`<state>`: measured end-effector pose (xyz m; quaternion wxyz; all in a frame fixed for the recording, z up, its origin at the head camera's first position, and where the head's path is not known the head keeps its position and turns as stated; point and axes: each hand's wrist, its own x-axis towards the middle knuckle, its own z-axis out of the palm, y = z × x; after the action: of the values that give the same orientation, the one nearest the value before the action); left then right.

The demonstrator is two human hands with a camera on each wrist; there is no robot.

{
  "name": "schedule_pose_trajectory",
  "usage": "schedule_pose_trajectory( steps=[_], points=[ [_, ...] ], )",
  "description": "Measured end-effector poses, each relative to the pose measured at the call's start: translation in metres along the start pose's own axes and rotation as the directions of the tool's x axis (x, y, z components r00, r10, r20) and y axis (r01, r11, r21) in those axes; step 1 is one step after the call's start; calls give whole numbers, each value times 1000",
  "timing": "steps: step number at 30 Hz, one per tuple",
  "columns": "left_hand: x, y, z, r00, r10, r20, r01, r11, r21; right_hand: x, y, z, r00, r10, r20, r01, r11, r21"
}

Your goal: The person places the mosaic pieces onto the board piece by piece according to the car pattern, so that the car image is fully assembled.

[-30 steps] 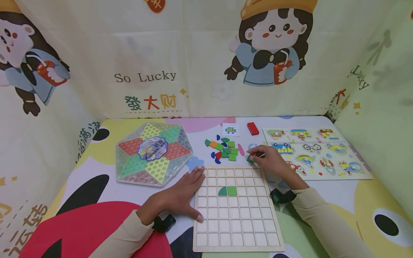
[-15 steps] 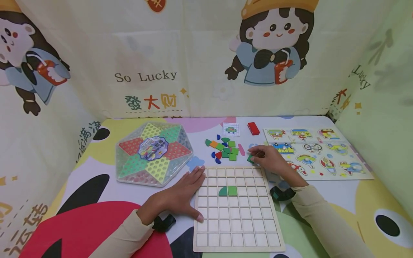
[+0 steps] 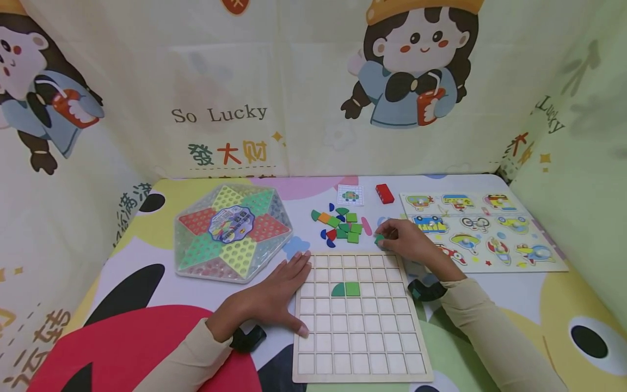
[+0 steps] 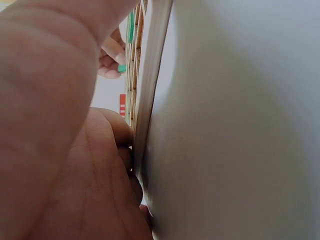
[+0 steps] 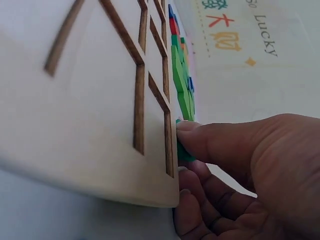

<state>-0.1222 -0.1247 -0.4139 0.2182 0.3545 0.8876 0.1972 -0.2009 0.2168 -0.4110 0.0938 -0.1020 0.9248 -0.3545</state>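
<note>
A wooden grid board (image 3: 362, 348) lies in front of me, with a green quarter-circle tile (image 3: 338, 290) and a light green square tile (image 3: 352, 289) side by side in its cells. My left hand (image 3: 266, 299) rests along the board's left edge, fingers spread, thumb over the rim. Beyond the board's top right corner, my right hand (image 3: 404, 239) pinches a dark green tile (image 5: 185, 150) between thumb and fingers, close over the table. Its full outline is hidden by the fingers. Left of that hand lies a loose pile of green, blue, red and orange tiles (image 3: 352, 238).
A hexagonal Chinese checkers board (image 3: 206, 223) sits at the left. Behind the pile are a small pattern card (image 3: 350, 195) and a red block (image 3: 384, 194). At the right lies a vehicle puzzle board (image 3: 499, 256). A printed curtain (image 3: 303, 81) stands behind the table.
The right fingers have shifted slightly on the dark green tile, which has turned a little. The left hand and the tiles on the grid board stay in place.
</note>
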Motion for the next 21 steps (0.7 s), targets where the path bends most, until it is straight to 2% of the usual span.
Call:
schedule_pose_trajectory(
  steps=[9,21],
  points=[
    [0,-1,0,1000,7,-1,-7,1000,-3,-4,-3,-1,998,13,-57,-13,1000,10],
    [1,-1,1,1000,19,-5,-19,1000,-9,-14,-4,1,1000,6,-15,-6,1000,22]
  ],
)
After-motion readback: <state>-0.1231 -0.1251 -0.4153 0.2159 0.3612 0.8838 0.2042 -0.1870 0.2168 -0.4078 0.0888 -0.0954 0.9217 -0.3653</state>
